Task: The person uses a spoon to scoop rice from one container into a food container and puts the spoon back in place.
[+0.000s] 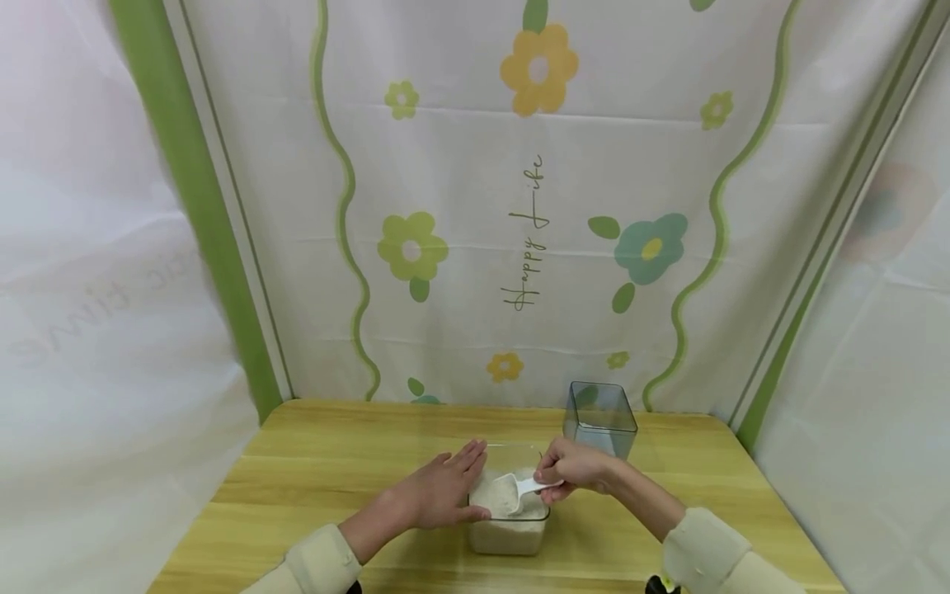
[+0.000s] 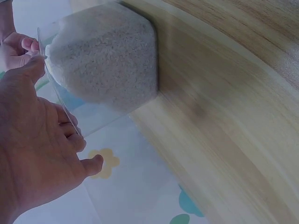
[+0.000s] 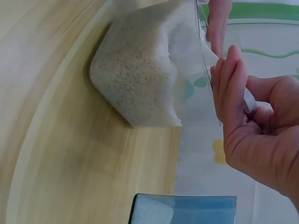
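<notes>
A clear square container holding white rice stands near the middle of the table. My left hand lies along its left side, fingers extended and thumb at the near rim. By its handle, my right hand holds a white scoop over the right part of the container. Rice fills the scoop's bowl, which sits within the rim in the head view. The right wrist view shows the handle's end between fingers and thumb, while the bowl is mostly hidden there.
Behind the right hand stands a blue-tinted clear container, with some white grains low inside it in the right wrist view. The wooden table ends at a white flower-print curtain, and more curtains hang at both sides.
</notes>
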Demonstrator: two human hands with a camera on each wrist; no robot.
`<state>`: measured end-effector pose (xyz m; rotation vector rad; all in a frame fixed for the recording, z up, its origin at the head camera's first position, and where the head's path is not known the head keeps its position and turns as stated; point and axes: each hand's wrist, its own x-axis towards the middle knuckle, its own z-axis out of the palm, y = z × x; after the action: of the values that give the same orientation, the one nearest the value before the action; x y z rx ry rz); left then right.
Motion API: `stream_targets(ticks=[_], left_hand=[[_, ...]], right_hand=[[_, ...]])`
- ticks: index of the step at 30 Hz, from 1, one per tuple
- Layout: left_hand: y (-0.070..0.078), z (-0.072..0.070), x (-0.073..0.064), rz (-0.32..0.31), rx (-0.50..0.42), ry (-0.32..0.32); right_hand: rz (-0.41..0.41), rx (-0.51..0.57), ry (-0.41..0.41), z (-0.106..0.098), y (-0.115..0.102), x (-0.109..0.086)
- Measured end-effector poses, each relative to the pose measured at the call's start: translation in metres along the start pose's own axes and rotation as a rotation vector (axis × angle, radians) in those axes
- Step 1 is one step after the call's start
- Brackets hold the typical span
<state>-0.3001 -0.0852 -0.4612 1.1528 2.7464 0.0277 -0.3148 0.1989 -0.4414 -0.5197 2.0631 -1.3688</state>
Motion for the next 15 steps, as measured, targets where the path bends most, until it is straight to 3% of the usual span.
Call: stream_targets(ticks=[15], left_hand=[[0.0, 0.006, 0.0, 0.014, 0.009, 0.031]], right_hand=[[-0.054, 0.252, -0.012, 0.001, 0.025, -0.013]])
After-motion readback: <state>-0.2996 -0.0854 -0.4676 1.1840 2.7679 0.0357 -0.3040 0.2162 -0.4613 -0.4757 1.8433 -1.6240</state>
